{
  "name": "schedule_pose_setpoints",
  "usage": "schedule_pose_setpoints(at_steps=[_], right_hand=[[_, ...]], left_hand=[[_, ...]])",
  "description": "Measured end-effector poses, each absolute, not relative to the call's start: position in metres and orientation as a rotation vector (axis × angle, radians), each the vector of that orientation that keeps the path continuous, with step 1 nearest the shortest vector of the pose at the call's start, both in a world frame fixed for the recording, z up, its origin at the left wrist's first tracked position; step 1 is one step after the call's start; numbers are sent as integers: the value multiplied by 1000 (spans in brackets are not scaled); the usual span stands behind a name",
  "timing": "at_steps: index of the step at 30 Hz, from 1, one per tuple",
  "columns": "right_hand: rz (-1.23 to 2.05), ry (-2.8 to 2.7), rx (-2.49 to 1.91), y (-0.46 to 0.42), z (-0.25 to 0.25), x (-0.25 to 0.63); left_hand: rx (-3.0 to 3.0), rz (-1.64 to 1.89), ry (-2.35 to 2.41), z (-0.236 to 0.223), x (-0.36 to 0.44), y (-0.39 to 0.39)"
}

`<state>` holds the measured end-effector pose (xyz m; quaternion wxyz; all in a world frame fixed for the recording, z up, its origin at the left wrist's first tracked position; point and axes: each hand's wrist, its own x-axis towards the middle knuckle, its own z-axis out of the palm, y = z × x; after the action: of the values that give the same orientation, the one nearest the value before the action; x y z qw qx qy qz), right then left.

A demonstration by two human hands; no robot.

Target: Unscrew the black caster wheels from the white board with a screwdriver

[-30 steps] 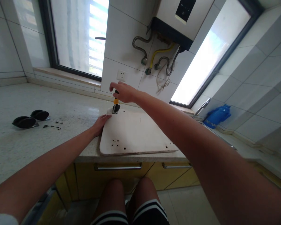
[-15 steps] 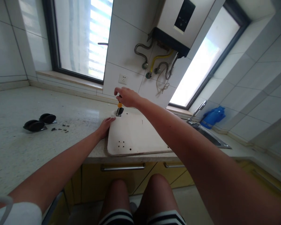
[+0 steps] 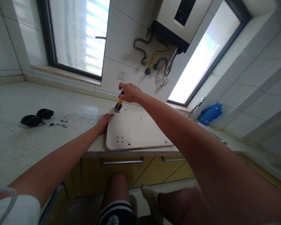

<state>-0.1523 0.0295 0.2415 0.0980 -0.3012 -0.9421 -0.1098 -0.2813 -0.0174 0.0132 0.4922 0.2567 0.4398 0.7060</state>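
Note:
My right hand (image 3: 130, 93) is closed around the handle of a yellow and black screwdriver (image 3: 120, 101). The screwdriver slants down to a black caster wheel (image 3: 118, 107) at the far left corner of a white board (image 3: 133, 126). Whether its tip sits in a screw is too small to tell. My left hand (image 3: 104, 123) grips the board's left edge, just nearer than the caster. Several small holes show in the board's near left corner, and my right forearm hides its right part.
Two loose black casters (image 3: 31, 120) lie on the speckled counter (image 3: 63, 140) to the left, beside several dark screws (image 3: 58, 124). To the right are a faucet (image 3: 196, 107) and a blue bag-like item (image 3: 210, 114). A water heater (image 3: 184, 18) hangs above.
My right hand has shifted slightly right, and the screwdriver now leans more toward that side. The right leg has swung outward and a foot has come up. The view has tilted a little.

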Motion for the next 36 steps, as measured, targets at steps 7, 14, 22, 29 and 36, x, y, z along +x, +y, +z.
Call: schedule_pose_setpoints(at_steps=[7,14,22,29,36], right_hand=[[-391,-2652,-929,39,232,-154],[-173,-2683,-559,63,225,-129],[159,-2496,-158,86,203,-138],[244,-2329,-52,96,186,-154],[453,-2168,191,95,160,-161]], left_hand=[[598,1715,1148,11,-282,-15],[602,1699,1164,5,-284,-11],[617,1704,1164,2,-284,-10],[577,1704,1187,3,-283,-12],[495,1715,1240,10,-277,-14]])
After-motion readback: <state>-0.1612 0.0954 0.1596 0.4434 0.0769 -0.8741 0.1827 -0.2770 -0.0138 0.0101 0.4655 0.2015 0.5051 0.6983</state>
